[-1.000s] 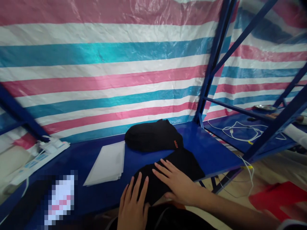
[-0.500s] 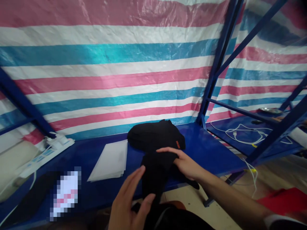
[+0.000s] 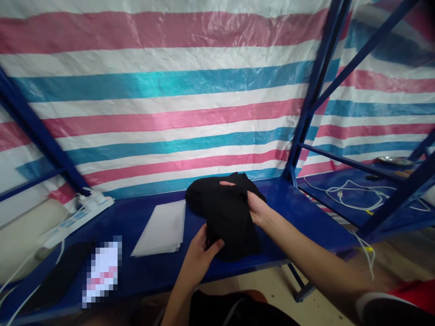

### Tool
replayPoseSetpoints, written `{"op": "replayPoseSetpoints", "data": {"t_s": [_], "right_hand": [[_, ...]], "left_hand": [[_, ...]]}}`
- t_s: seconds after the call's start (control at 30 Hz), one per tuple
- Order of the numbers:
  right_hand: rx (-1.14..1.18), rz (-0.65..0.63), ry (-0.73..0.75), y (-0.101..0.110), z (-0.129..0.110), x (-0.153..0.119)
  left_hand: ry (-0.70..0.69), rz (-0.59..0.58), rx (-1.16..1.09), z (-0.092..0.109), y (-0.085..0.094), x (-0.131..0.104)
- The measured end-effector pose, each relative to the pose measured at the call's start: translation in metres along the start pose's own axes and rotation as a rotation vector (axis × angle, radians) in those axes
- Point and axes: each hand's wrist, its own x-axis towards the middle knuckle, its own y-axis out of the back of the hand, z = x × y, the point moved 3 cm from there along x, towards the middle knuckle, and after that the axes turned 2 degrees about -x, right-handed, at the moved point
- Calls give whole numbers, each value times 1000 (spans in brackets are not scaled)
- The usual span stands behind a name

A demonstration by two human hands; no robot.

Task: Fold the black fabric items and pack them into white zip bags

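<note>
A folded black garment is held over the front part of the blue table; its exact kind cannot be made out. My right hand grips its upper right side, with the fingers partly behind the cloth. At its lower left edge, my left hand has the cloth between thumb and fingers. More black clothing lies in a heap just behind, partly covered by the held garment. To the left of the garment is a stack of thin white sheets.
A white power strip with plugs sits at the table's left end. Near it lie a dark cloth and a pixelated item. Blue metal posts frame the table before a striped tarp. White cables lie on the right-hand table.
The black garment has moved up and away from my lap, over the table and in front of the heap. Both hands have moved forward with it, and my left fingers have closed on its edge.
</note>
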Motion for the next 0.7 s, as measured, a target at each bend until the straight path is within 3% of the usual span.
{"op": "replayPoseSetpoints", "data": {"t_s": [0.17, 0.4, 0.5, 0.63, 0.7], "right_hand": [[19, -47, -132, 34, 25, 25], [-43, -41, -201, 66, 55, 43], [-107, -34, -192, 70, 57, 43], [-164, -54, -195, 74, 60, 46], [-198, -65, -211, 76, 63, 49]], "left_hand": [[75, 85, -46, -17, 12, -5], [137, 88, 25, -36, 22, -7], [28, 115, 266, -36, 21, -9], [-256, 245, 776, -27, 11, -15], [-366, 233, 1031, -23, 3, -18]]}}
